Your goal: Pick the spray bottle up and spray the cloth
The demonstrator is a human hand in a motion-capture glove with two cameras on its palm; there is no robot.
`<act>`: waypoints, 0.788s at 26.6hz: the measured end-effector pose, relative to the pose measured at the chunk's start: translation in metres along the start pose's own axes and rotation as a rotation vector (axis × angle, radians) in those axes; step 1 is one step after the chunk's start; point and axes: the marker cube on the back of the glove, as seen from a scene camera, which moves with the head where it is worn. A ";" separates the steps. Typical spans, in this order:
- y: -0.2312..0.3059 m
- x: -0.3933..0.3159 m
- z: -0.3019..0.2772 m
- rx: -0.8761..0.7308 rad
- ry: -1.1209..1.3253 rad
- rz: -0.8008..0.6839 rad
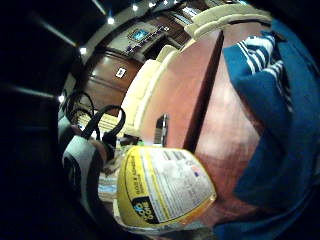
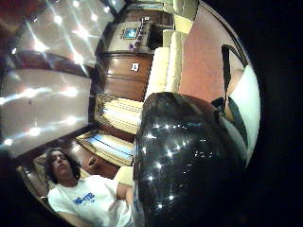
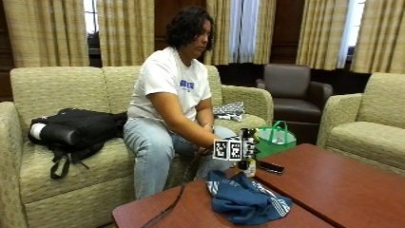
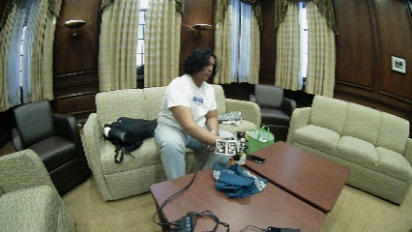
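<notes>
One spray bottle [image 3: 246,164], one cloth [image 3: 245,198], one gloved hand [image 3: 239,151] at the bench [image 3: 335,185].

The person on the sofa [image 3: 57,161] holds the bottle upright at the bench's near edge, just beside the cloth; the hand's fingers are curled round it. In the little finger side palm view the bottle's yellow body carries a printed white label. The cloth is blue with white stripes, crumpled in a heap on the bench. One dark phone-like thing [image 3: 270,166] lies on the bench behind the bottle. One black bag [image 3: 76,128] rests on the sofa.
</notes>
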 end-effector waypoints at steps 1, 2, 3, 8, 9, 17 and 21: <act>-0.003 0.001 0.003 0.003 0.009 -0.009; -0.006 0.001 0.006 0.004 0.019 -0.018; -0.010 0.001 0.009 0.004 0.027 -0.024; -0.031 0.003 0.021 0.000 0.046 -0.028; -0.035 0.004 0.023 0.000 0.048 -0.028; -0.063 0.006 0.042 0.015 0.053 -0.021; -0.075 0.009 0.049 0.035 0.049 -0.016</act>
